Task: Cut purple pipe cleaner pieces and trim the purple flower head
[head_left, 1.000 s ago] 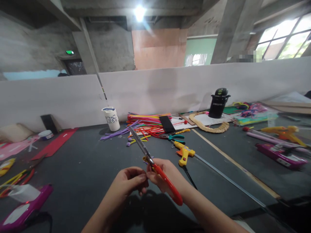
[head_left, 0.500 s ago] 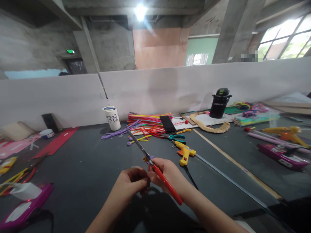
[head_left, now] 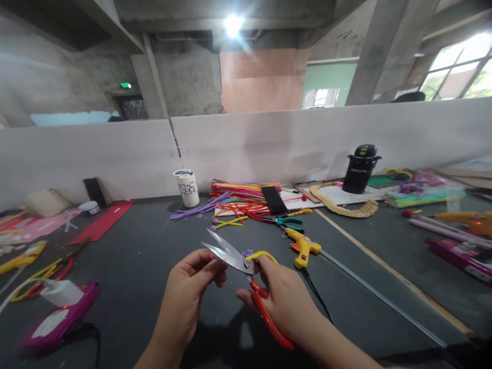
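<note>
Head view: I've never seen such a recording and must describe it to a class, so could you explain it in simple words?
There is no machine here, only a person's two bare hands. One camera, worn on the head, takes the view, looking forward and down. The right hand holds scissors with red handles and silver metal blades, opened. A thin yellow strand and a curled purple piece show next to them. The left hand is curled close to the blades; whether it pinches something small, I cannot tell. On the dark grey table lie a yellow pistol-shaped glue gun and many thin, colourful stems. Toward the back stands a white cylindrical cup with dark lettering.
</note>
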Demonstrator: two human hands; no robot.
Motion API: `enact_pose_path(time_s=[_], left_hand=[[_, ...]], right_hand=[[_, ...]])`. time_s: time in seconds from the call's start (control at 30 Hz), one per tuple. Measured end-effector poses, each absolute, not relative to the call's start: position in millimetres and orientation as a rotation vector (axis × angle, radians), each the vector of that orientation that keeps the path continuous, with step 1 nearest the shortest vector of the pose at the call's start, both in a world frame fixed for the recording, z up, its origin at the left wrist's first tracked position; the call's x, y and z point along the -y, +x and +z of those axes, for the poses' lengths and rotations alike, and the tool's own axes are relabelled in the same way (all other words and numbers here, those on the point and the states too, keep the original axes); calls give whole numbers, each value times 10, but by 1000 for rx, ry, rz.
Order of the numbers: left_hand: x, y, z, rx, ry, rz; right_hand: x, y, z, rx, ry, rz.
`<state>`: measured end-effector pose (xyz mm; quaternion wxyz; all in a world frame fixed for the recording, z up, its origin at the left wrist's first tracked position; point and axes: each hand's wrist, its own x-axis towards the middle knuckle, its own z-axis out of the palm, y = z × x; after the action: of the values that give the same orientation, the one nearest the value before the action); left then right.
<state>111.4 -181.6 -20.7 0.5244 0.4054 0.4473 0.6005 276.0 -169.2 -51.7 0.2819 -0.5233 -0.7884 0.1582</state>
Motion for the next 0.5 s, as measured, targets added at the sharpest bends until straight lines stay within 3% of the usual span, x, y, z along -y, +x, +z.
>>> enact_pose_path(time_s=[0.5], left_hand=[[1816,1060,-291,-1080,983,1531]], right_hand=[[1692,2723,-566,2192,-1345,206]])
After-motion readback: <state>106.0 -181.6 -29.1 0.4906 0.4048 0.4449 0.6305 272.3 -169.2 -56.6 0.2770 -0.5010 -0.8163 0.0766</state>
